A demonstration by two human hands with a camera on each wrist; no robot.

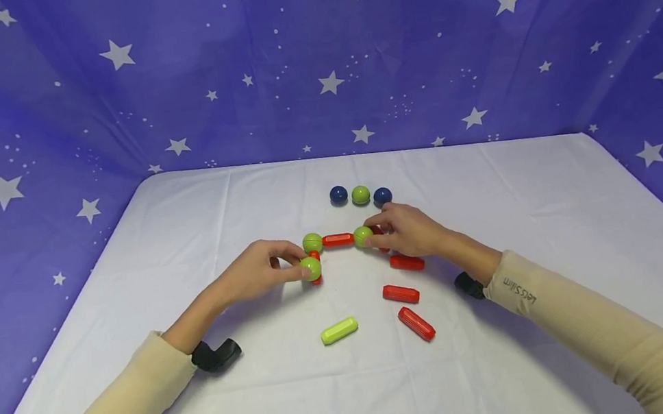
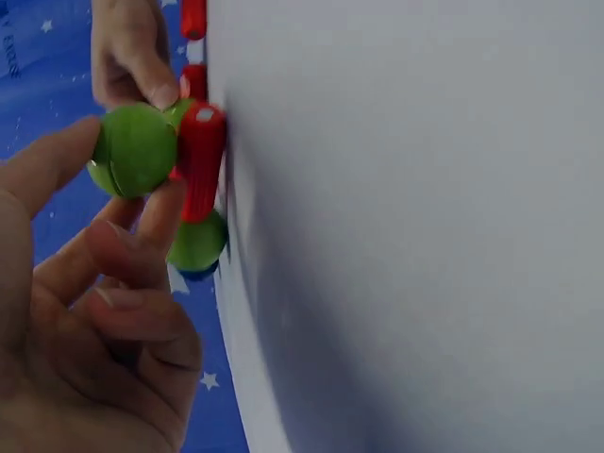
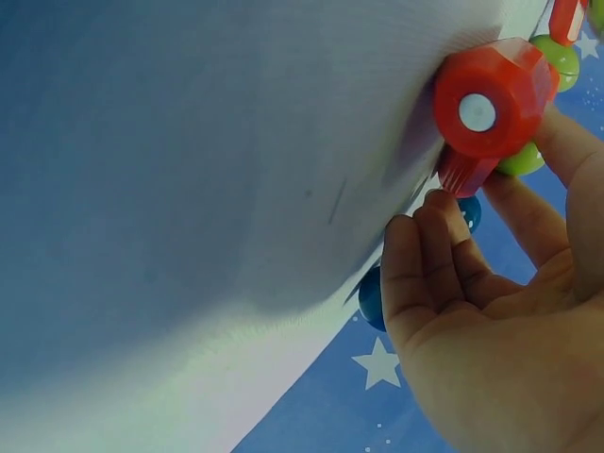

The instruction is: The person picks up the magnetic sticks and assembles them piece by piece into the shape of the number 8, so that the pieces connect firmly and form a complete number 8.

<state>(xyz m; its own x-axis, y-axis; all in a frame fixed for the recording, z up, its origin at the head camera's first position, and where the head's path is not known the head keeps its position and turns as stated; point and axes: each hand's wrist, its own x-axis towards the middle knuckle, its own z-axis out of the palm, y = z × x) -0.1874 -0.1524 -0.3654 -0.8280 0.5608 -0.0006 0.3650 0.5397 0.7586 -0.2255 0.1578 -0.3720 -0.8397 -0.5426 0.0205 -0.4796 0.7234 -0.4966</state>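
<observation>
My left hand [image 1: 261,271] pinches a green ball [image 2: 132,151] between thumb and fingertips, raised off the table. Just beyond that ball is a red rod with a pale round tip [image 2: 201,165]. This rod runs from another green ball [image 1: 312,242], the left end of a red rod [image 1: 338,239] lying crosswise. At that rod's right end, my right hand [image 1: 411,228] holds a green ball [image 1: 363,236] with thumb and finger. A further red rod [image 1: 380,238] is partly hidden beside the right fingers. Whether the left ball touches its rod cannot be told.
Behind the hands a green ball [image 1: 360,195] sits between two blue balls [image 1: 338,196]. Several loose red rods [image 1: 401,294] lie on the near right, and a light green rod [image 1: 339,330] at the front. White cloth covers the table [image 1: 257,409]; a starry purple curtain [image 1: 287,47] stands behind.
</observation>
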